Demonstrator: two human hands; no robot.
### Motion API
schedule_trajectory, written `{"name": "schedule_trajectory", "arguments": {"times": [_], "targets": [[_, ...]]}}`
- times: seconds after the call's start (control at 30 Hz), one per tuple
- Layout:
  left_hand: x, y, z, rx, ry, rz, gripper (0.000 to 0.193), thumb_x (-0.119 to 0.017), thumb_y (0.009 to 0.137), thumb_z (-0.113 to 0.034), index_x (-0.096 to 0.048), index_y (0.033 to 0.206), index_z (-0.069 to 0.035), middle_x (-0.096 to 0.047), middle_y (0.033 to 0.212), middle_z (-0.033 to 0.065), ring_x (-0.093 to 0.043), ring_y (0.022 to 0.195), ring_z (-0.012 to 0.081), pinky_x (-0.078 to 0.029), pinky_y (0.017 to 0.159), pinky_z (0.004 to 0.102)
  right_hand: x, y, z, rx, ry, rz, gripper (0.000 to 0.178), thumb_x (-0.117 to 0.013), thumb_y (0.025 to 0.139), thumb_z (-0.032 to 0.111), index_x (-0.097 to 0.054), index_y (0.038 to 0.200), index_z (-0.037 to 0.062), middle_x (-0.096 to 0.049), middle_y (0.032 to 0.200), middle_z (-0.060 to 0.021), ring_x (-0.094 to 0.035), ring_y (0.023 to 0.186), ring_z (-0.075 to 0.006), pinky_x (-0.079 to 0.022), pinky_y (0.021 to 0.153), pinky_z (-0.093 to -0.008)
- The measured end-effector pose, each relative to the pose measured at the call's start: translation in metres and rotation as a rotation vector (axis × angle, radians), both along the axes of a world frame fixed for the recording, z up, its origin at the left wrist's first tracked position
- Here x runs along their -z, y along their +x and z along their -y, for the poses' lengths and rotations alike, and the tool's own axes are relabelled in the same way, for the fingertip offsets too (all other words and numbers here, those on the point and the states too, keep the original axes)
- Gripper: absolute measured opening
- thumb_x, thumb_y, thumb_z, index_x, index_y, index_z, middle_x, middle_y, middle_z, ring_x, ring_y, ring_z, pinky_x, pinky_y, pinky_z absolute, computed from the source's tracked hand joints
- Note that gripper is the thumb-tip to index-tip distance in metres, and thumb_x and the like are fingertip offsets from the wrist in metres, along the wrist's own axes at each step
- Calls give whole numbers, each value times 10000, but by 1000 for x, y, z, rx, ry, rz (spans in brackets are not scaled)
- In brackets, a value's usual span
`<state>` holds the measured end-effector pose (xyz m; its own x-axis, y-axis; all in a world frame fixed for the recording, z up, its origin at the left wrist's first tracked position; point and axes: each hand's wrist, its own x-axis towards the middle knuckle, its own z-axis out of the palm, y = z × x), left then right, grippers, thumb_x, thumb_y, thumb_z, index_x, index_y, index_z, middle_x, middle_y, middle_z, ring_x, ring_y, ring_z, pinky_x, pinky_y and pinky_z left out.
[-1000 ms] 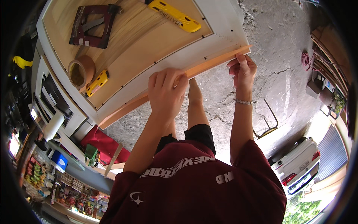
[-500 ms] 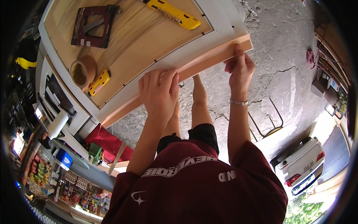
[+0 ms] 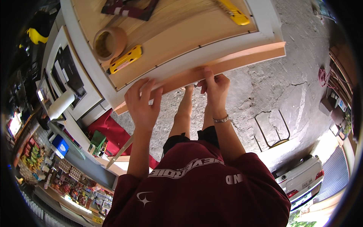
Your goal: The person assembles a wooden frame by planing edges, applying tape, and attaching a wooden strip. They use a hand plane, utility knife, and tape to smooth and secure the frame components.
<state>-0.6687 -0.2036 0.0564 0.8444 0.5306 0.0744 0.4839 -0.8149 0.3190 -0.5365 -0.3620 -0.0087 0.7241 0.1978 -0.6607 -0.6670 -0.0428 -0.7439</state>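
Note:
A long strip of brown tape runs along the near edge of a white frame backed with a light wood-coloured panel. Part of the strip's width hangs past that edge. My left hand lies over the strip's left part, fingers spread, fingertips near the frame's edge. Farther right, my right hand grips the strip's middle, with the thumb on top and the other fingers curled below. On the panel rest a roll of brown tape and a yellow utility knife.
A second yellow knife and a dark red staple gun lie farther back on the panel. A black metal stand is on the cracked concrete floor to the right. Shelves of goods stand at lower left; a white car is at lower right.
My right hand has moved left along the strip, from near its right end to its middle. The left hand has shifted left, its fingers now more spread. The view has shifted too.

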Motion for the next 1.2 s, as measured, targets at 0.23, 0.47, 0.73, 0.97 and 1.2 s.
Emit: {"name": "schedule_trajectory", "arguments": {"times": [0.23,0.47,0.73,0.97,1.2], "targets": [[-6,-92,-47,-67,72,-55,335,-830,807,-178,-739,1125,-129,-667,1177,69,-627,1068,279,-469,910,418,-1,-42,-25,-116,1,-15,330,-739,958,275,-705,840,-32,-671,614,-110,-538,428,-99,-382,389,-223],[2,-151,-72,-283,-45,13,322,-815,834,-163,-727,1138,-103,-668,1187,120,-632,1095,322,-507,921,432,4,-100,-62,-237,16,-76,329,-744,948,278,-714,865,-39,-653,594,-81,-518,413,-81,-379,388,-218],[10,-170,-87,-313,-215,89,152,-772,870,-70,-721,1013,-61,-684,1157,136,-691,1041,317,-559,868,392,0,-168,-116,-254,73,-123,291,-751,943,247,-714,892,-36,-649,605,-69,-561,449,-91,-377,372,-214],[10,-179,-100,-292,-289,146,143,-787,847,-48,-721,974,-49,-712,1122,122,-714,980,294,-571,817,367,5,-218,-147,-216,165,-122,228,-753,935,190,-723,946,-36,-689,708,-63,-616,496,-89,-420,359,-195],[14,-190,-110,-303,-397,217,140,-779,843,-13,-737,976,-28,-727,1127,111,-724,998,253,-572,841,339,4,-244,-166,-200,200,-135,206,-777,920,180,-739,942,-22,-682,686,-32,-651,545,-76,-417,375,-189]]}}
